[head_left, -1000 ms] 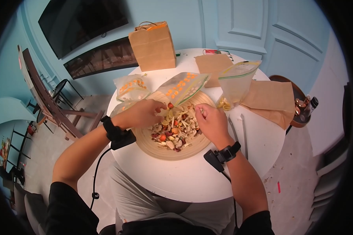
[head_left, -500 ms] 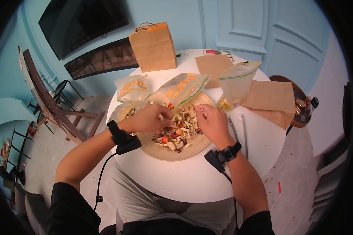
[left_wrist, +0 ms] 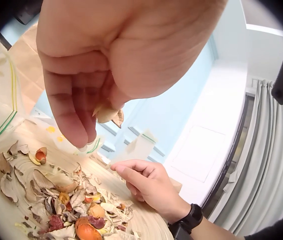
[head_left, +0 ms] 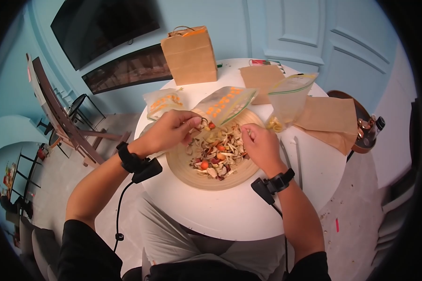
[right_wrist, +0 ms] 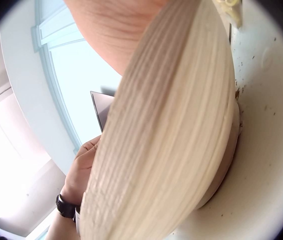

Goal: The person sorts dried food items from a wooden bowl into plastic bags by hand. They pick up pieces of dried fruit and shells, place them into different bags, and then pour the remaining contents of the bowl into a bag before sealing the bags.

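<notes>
My left hand (head_left: 166,133) is raised over the left part of a round wooden bowl (head_left: 192,181). Its thumb and fingers pinch a pale dried piece (left_wrist: 107,115), clear in the left wrist view. Dried slices (head_left: 220,159) with a few orange and red bits lie heaped below. At the bowl's right side is my right hand (head_left: 263,149), fingers curled and thumb near the index finger; whether it holds something small cannot be seen. In the right wrist view the bowl's outer wall (right_wrist: 166,130) hides those fingertips.
A zip bag with orange marks (head_left: 225,104) leans over the bowl's back edge. Another bag (head_left: 165,102) lies behind my left hand. To the right are an upright zip bag (head_left: 290,100), flat brown paper (head_left: 328,119) and metal tongs (head_left: 299,161). A paper bag (head_left: 190,56) stands behind.
My left hand has risen from the heap towards the back of the bowl, a piece now showing at its fingertips. The right hand stays by the bowl's right side. The head view has shifted slightly.
</notes>
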A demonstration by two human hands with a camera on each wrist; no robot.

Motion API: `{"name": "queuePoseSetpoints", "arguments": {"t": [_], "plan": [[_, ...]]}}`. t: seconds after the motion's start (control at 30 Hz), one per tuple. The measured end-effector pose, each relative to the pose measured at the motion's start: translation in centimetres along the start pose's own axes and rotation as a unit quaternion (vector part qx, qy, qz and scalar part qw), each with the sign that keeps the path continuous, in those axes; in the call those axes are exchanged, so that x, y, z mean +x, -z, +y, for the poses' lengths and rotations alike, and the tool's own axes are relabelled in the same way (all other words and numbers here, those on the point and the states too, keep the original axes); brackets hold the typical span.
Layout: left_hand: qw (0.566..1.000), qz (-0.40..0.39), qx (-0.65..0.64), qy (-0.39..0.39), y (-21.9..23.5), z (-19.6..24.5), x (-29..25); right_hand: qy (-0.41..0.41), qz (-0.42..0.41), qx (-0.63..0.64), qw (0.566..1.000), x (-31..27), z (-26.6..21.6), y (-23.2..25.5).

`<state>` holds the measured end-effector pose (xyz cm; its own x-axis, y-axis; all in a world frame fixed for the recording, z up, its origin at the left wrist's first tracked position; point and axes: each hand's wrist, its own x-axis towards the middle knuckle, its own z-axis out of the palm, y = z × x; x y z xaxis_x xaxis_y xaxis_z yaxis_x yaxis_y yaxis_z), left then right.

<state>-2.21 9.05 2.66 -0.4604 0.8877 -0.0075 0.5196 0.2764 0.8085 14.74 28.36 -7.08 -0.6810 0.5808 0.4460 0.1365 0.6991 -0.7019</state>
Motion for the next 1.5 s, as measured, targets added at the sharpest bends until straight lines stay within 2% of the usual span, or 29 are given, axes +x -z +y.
{"name": "queuePoseSetpoints", "arguments": {"t": [0.2,0.3,0.4,0.7,0.8,0.93,1.03,1.13,1.17,1.27,1.3,1.4,1.5], "plan": [[0.995,-0.066,0.074,0.002,-0.3,0.9,-0.6,-0.002,-0.007,0.002,1.000,0.0,-0.3,0.1],[0.993,-0.069,0.101,0.005,-0.3,1.2,-0.5,-0.006,-0.010,0.005,1.000,0.0,-0.4,0.2],[0.994,-0.048,0.100,-0.024,-0.3,0.4,-0.2,-0.004,-0.008,0.006,1.000,-0.1,-0.2,0.1],[0.999,0.008,0.042,-0.021,-1.1,2.0,-1.6,0.010,-0.012,0.002,1.000,0.0,0.1,0.0],[0.995,0.051,0.078,-0.043,-1.0,1.2,-3.1,0.016,-0.019,-0.012,1.000,0.0,0.2,0.0],[0.956,0.258,0.076,-0.120,1.1,-0.9,-6.2,0.022,-0.023,-0.025,0.999,0.0,0.0,0.2],[0.924,0.352,0.139,-0.054,2.0,-2.9,-9.3,0.034,-0.047,-0.051,0.997,0.0,0.1,0.4],[0.911,0.374,0.167,-0.040,0.3,-4.8,-11.4,0.068,-0.114,-0.062,0.989,0.1,-0.1,1.5],[0.916,0.363,0.173,0.010,-0.4,-4.3,-12.2,0.082,-0.140,-0.062,0.985,0.2,-0.2,1.9],[0.883,0.399,0.244,-0.046,-2.0,-4.1,-13.1,0.120,-0.207,-0.002,0.971,0.3,-0.3,2.6],[0.881,0.403,0.247,-0.037,-2.2,-4.1,-13.3,0.130,-0.219,-0.010,0.967,0.2,-0.2,2.7],[0.827,0.401,0.385,-0.079,-2.0,-4.5,-13.0,0.149,-0.249,-0.038,0.956,0.1,0.2,2.7],[0.825,0.380,0.410,-0.089,-2.0,-3.4,-11.9,0.134,-0.262,-0.049,0.954,0.1,0.0,2.4]]}}
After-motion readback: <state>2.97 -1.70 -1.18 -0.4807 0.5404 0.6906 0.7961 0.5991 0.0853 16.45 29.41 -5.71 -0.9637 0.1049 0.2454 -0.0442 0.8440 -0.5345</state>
